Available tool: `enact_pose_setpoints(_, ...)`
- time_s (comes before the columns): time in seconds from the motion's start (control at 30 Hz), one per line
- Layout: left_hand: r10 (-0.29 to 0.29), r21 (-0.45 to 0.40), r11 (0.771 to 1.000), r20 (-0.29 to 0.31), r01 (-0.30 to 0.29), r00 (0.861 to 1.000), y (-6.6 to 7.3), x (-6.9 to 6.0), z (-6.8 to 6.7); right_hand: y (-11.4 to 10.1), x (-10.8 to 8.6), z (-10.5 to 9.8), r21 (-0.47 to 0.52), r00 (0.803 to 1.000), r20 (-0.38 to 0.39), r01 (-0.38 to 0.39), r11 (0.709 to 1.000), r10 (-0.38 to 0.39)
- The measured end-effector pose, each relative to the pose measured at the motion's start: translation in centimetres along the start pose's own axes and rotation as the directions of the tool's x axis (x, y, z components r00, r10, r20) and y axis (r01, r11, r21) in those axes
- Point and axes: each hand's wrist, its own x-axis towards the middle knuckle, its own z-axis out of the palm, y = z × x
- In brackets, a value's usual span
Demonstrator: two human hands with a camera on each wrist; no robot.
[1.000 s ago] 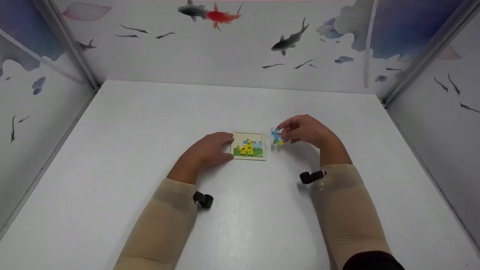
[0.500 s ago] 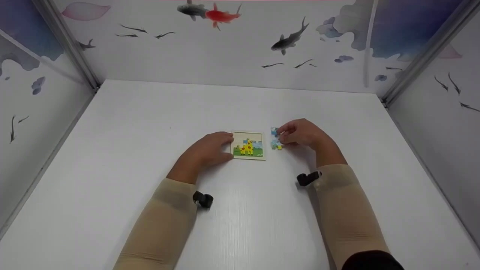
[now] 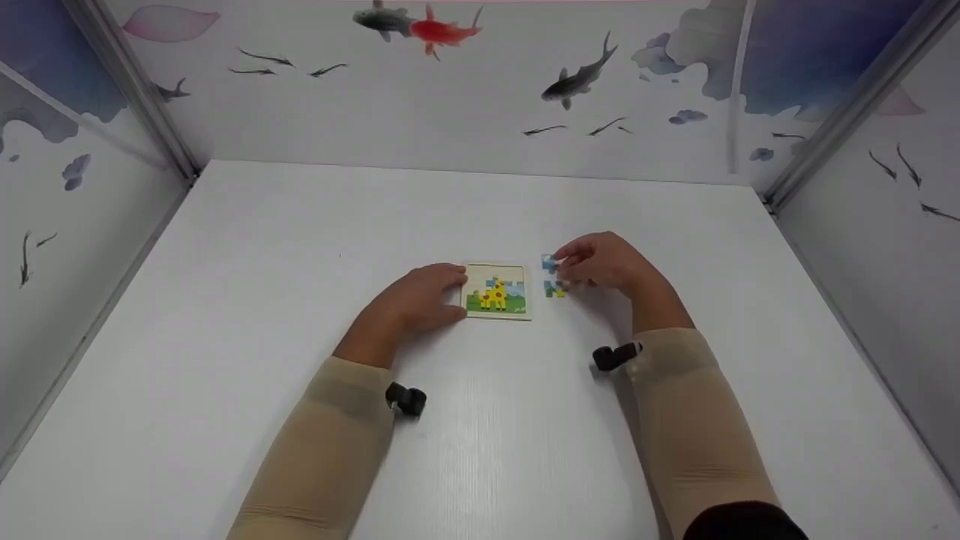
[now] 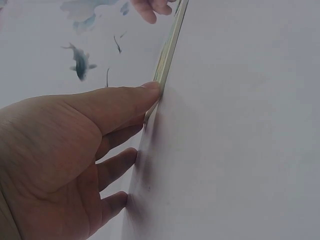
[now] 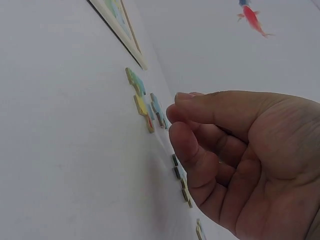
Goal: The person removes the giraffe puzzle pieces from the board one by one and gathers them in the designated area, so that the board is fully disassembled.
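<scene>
Your right hand [image 3: 604, 262] hides much of its own work: in the right wrist view, a few thin, dark-edged jigsaw pieces [image 5: 179, 177] run behind your fingers, and a pale-edged jigsaw piece [image 5: 200, 231] is cut by the bottom border (its print is too thin a sliver to read). Those fingers are curled, thumb and index tip close together, yet whether they pinch anything I cannot tell. The left wrist view gives you the square, pale wooden puzzle board [image 3: 495, 316] nearly edge-on, with its far end cut off. Around you, the white tabletop [image 3: 480, 435] runs back to a white wall [image 3: 450, 112] printed with fish; beige sleeves [image 3: 337, 427] cover your forearms, and a small black camera [image 3: 409, 401] sits at each wrist. The board lies between your hands, a yellow giraffe picture [image 3: 493, 298] across its lower part, pale wood showing above. Your left hand [image 3: 424, 296] has thumb and fingers spread, touching its left edge. Right of the board, a blue jigsaw piece [image 3: 549, 262] lies at your right fingertips, and a green-and-yellow jigsaw cluster [image 3: 554, 289] lies just nearer you.
</scene>
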Motion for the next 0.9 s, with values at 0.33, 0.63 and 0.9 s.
enact_pose_setpoints(0.33,-0.012,0.001,1.0,0.001,0.012,1.0,0.1,0.1,-0.1,-3.4,-0.9,1.8,-0.032,0.993,0.018,0.113,0.993,-0.113)
enact_pose_setpoints(0.63,-0.023,-0.004,1.0,-0.015,0.023,1.0,-0.1,0.1,0.1,-6.2,-1.2,4.9,-0.042,0.98,0.08,0.184,0.982,-0.181)
enact_pose_setpoints(0.9,0.014,0.007,1.0,-0.008,-0.014,1.0,-0.2,0.1,0.0,-5.8,-0.6,6.6,-0.07,0.978,0.119,0.183,0.981,-0.174)
